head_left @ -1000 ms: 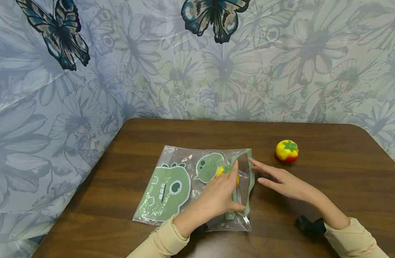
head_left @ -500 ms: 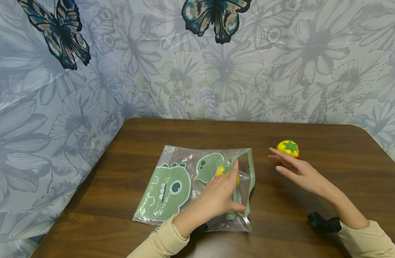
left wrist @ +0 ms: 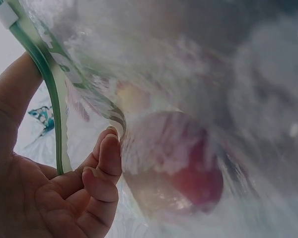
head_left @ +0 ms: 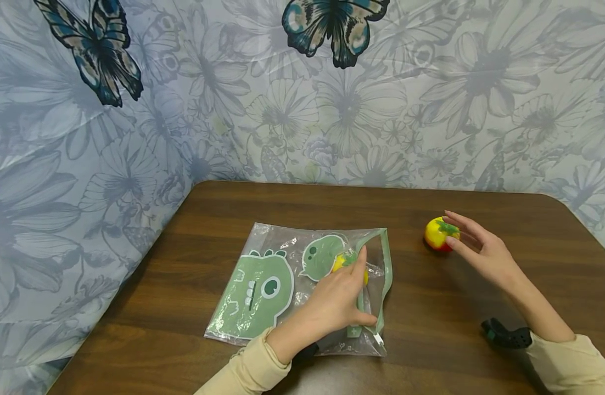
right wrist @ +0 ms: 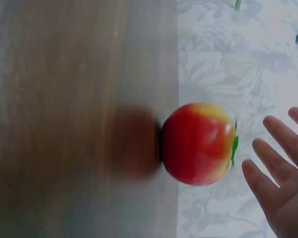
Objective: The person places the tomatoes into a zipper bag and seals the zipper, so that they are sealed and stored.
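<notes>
A clear zip bag (head_left: 263, 296) with green cartoon prints and a green zip edge lies flat on the table. My left hand (head_left: 334, 299) holds the bag at its mouth, thumb and fingers spread apart; in the left wrist view some fingers (left wrist: 102, 186) curl at the plastic edge. Inside the bag sits a yellow-and-red tomato-like fruit (left wrist: 198, 173), partly hidden by my hand in the head view. A second tomato-like fruit (head_left: 436, 235) with a green leafy top stands on the table. My right hand (head_left: 487, 255) is at its right side, fingers spread; the right wrist view shows a gap between them.
The brown wooden table (head_left: 184, 263) has its far edge against a patterned cloth backdrop (head_left: 371, 120) with flowers and butterflies. A white zip slider (head_left: 379, 339) is at the bag's near right corner. A black wrist device (head_left: 505, 334) sits under the right wrist.
My right hand has moved from beside the bag's mouth to the right and away from me, over to the loose fruit. My left hand and the bag have stayed in place.
</notes>
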Tool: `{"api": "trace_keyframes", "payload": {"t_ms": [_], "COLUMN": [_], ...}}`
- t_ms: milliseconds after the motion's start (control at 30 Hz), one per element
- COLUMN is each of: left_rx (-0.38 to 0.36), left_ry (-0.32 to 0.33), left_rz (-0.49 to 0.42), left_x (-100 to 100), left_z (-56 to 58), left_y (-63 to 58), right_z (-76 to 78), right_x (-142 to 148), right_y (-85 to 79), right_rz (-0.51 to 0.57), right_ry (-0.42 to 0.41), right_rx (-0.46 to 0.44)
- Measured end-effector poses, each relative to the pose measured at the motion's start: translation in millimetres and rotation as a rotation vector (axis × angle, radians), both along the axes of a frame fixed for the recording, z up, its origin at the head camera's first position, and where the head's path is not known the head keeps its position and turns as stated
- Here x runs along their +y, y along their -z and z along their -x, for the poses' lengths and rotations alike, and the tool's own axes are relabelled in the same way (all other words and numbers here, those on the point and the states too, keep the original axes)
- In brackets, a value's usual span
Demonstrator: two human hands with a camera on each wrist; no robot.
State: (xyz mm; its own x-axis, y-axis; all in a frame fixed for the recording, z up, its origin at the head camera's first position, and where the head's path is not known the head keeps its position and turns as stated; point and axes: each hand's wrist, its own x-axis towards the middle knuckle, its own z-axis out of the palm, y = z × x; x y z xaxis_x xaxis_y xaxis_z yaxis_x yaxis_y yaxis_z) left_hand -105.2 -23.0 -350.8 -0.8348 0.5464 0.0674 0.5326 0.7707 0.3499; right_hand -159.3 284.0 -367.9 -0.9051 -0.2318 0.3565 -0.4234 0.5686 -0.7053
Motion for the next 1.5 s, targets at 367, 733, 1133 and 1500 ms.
{"api": "trace_keyframes", "payload": {"t_ms": [367, 733, 1133, 1500], "left_rx": [-0.002, -0.006, 0.0, 0.014], "left_ry": [0.001, 0.0, 0.001, 0.001], "left_rz": [0.004, 0.004, 0.007, 0.015], "left_x": [0, 0, 1, 1], "left_z": [-0.6, -1.5, -0.2, -1.6], "left_y": [-0.2, 0.8, 1.1, 0.6], "right_z": [13.0, 28.2, 34.7, 33.1], "right_x": [11, 14, 12, 13], "right_y": [9.7, 18.4, 21.8, 24.9], "right_rz": [-0.038, -0.103, -0.177, -0.198], "right_ry": [0.095, 0.068, 0.069, 0.068], "right_rx": [-0.057, -0.187, -0.253, -0.24]}}
